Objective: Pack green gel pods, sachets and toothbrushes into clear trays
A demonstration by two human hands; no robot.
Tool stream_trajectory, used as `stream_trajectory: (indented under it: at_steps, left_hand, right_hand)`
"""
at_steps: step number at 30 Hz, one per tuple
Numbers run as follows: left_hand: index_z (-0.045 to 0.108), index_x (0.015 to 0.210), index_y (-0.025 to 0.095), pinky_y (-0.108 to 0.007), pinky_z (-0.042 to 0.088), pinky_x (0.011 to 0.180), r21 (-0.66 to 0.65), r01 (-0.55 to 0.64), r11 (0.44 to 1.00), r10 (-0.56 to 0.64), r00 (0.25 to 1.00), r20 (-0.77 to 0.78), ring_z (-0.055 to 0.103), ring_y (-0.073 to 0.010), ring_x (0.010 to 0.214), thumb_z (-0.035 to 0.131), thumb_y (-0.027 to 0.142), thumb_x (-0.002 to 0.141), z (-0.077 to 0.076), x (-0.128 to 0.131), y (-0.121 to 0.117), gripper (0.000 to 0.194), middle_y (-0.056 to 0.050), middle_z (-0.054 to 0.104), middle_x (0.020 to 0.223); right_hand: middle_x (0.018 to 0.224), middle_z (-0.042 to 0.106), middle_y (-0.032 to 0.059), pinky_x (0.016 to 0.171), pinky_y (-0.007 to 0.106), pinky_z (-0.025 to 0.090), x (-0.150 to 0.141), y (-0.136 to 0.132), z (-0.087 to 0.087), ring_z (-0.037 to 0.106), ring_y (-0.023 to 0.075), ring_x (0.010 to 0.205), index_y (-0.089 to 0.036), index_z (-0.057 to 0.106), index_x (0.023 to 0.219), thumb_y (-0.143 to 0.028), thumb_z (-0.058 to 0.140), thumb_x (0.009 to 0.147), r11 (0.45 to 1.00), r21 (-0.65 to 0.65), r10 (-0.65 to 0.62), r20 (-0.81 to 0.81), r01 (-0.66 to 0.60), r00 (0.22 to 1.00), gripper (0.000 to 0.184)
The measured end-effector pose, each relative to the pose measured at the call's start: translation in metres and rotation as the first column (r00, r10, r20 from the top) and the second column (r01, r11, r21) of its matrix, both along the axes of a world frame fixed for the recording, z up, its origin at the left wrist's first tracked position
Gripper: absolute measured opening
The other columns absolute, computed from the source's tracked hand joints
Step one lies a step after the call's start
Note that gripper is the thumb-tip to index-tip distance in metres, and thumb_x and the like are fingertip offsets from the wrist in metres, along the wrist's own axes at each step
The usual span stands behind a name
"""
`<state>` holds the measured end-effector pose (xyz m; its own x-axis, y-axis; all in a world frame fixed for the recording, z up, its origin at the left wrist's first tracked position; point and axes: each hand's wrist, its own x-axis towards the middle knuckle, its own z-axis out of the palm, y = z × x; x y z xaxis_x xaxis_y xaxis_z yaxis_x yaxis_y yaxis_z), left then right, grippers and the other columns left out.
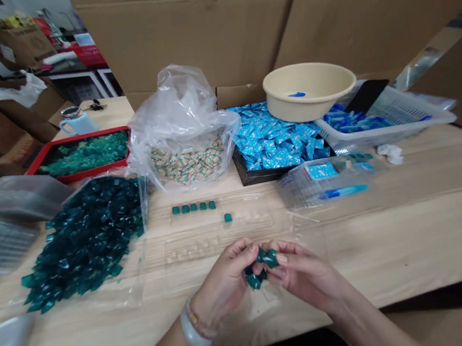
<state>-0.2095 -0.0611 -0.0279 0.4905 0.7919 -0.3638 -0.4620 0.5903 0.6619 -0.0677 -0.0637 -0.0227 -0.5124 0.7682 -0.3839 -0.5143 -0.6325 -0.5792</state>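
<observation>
Pinching, with the left hand (224,277) and the right hand (301,275) both curled closed, a clump of dark teal gel pods (265,265) just above the pale wooden table (353,247), fingertips of the two hands meeting around it. Exact count of pods in the clump impossible to make out, with fingers covering part of it, and no telling which hand bears more of the grip. Around the left wrist, a white band (195,332) and a thin bracelet (200,317), both forearms cut off by the lower edge of the view. Ahead of the hands, a row of five loose pods (193,207) with a single pod (227,217) near its right end. Further left, a heaped pile of matching pods (85,239) on a transparent plastic bag (135,209). Behind, a red tray (92,133) of green pods, then wrapped sachets (189,164) blurred by a plastic bag, blue sachets (277,138) in a black tray, a cream plastic basin (309,90), and a white plastic basket (383,128), its contents partly hidden by a black object (366,95).
</observation>
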Motion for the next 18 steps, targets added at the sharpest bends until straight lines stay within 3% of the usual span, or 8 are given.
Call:
stream_trajectory:
  at_steps: [3, 5, 8, 10, 14, 18]
  left_hand:
    - [0.048, 0.066, 0.013, -0.019, 0.032, 0.052, -0.104, -0.035, 0.994, 0.048, 0.99, 0.129, 0.041, -0.0066, 0.052, 0.06, 0.029, 0.072, 0.016, -0.011, -0.002, 0.021, 0.002, 0.045, 0.054]
    - [0.05, 0.065, 0.013, -0.018, 0.033, 0.051, -0.173, -0.122, 0.977, 0.154, 0.971, 0.185, 0.041, -0.0062, 0.051, 0.058, 0.026, 0.074, 0.019, -0.027, 0.004, 0.018, 0.002, 0.044, 0.054]
    - [0.05, 0.062, 0.013, -0.016, 0.034, 0.05, -0.227, -0.411, 0.883, 0.457, 0.862, 0.219, 0.04, -0.0043, 0.048, 0.053, 0.022, 0.077, 0.011, -0.058, 0.016, 0.018, 0.003, 0.043, 0.055]
    - [0.052, 0.065, 0.013, -0.016, 0.034, 0.05, -0.235, -0.488, 0.84, 0.531, 0.829, 0.177, 0.041, -0.004, 0.049, 0.051, 0.022, 0.079, 0.001, -0.069, 0.019, 0.017, 0.002, 0.045, 0.059]
    - [0.058, 0.075, 0.011, -0.019, 0.034, 0.051, -0.153, -0.175, 0.973, 0.191, 0.977, 0.097, 0.043, -0.0064, 0.054, 0.055, 0.03, 0.077, -0.014, -0.054, 0.012, 0.019, 0.0, 0.048, 0.064]
    - [0.06, 0.075, 0.011, -0.02, 0.034, 0.055, -0.035, -0.102, 0.994, 0.104, 0.993, 0.059, 0.044, -0.0075, 0.057, 0.062, 0.033, 0.07, -0.012, -0.032, 0.008, 0.023, -0.001, 0.05, 0.065]
  right_hand:
    - [0.055, 0.046, -0.0029, 0.055, 0.02, 0.033, -0.009, -0.006, 0.012, 0.038, 0.0058, 0.052, -0.017, 0.057, 0.065, -0.024, 0.069, 0.064, 1.0, 0.002, -0.005, -0.07, 0.006, 0.998, 0.013]
    - [0.058, 0.046, -0.0023, 0.054, 0.021, 0.033, -0.008, -0.008, 0.017, 0.038, 0.0063, 0.052, -0.018, 0.059, 0.066, -0.025, 0.07, 0.062, 0.999, 0.01, -0.032, -0.101, 0.034, 0.994, 0.014]
    - [0.067, 0.05, -0.0008, 0.053, 0.022, 0.033, 0.002, -0.007, 0.02, 0.038, 0.0071, 0.054, -0.02, 0.061, 0.071, -0.029, 0.071, 0.059, 0.985, 0.054, -0.158, -0.125, 0.166, 0.979, 0.018]
    - [0.069, 0.051, -0.0002, 0.054, 0.023, 0.034, 0.006, -0.003, 0.014, 0.04, 0.0081, 0.057, -0.02, 0.061, 0.072, -0.028, 0.071, 0.06, 0.978, 0.062, -0.196, -0.063, 0.2, 0.979, 0.018]
    - [0.066, 0.051, -0.0005, 0.056, 0.022, 0.033, -0.005, 0.012, -0.011, 0.042, 0.0082, 0.059, -0.018, 0.062, 0.069, -0.022, 0.071, 0.061, 0.993, 0.014, -0.119, 0.134, 0.118, 0.984, 0.013]
    - [0.058, 0.047, -0.0021, 0.051, 0.021, 0.029, -0.016, 0.023, -0.028, 0.036, 0.0066, 0.052, -0.015, 0.061, 0.067, -0.029, 0.07, 0.062, 0.997, 0.051, -0.066, 0.231, 0.056, 0.971, 0.018]
